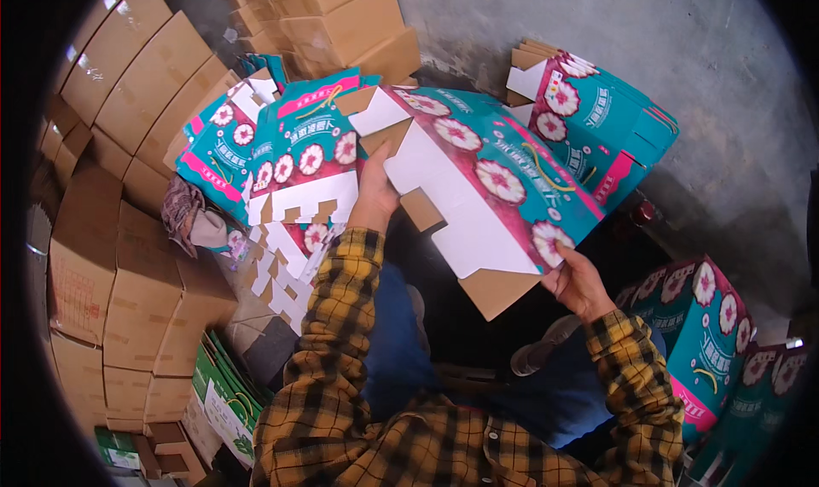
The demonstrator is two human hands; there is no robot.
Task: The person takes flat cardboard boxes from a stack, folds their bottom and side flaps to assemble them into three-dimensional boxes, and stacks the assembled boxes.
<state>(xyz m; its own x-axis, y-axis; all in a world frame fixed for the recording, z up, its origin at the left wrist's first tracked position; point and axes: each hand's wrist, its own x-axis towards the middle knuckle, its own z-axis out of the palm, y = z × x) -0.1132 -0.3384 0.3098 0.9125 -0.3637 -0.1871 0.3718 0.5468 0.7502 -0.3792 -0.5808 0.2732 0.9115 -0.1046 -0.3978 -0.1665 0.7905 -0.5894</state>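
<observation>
A teal and magenta cardboard gift box [499,176] is held in front of me, printed with white flower-like rounds and fitted with a yellow cord handle. Its white and brown end flaps [461,210] stick out toward me, unfolded. My left hand [375,193] grips the flap side at the box's left end, the fingers partly hidden by the card. At the near right corner my right hand [582,284] holds the edge, thumb on the printed face. Just left of the held box, similar flat boxes [303,159] lie overlapped, their notched white flaps pointing toward me.
More flat teal boxes [597,120] are stacked against the grey wall [614,18]. Standing teal boxes [704,342] are at my right. Brown cartons [128,274] pile up along the left and back [333,18]. Green packages [223,393] and a patterned cloth [192,218] lie at left.
</observation>
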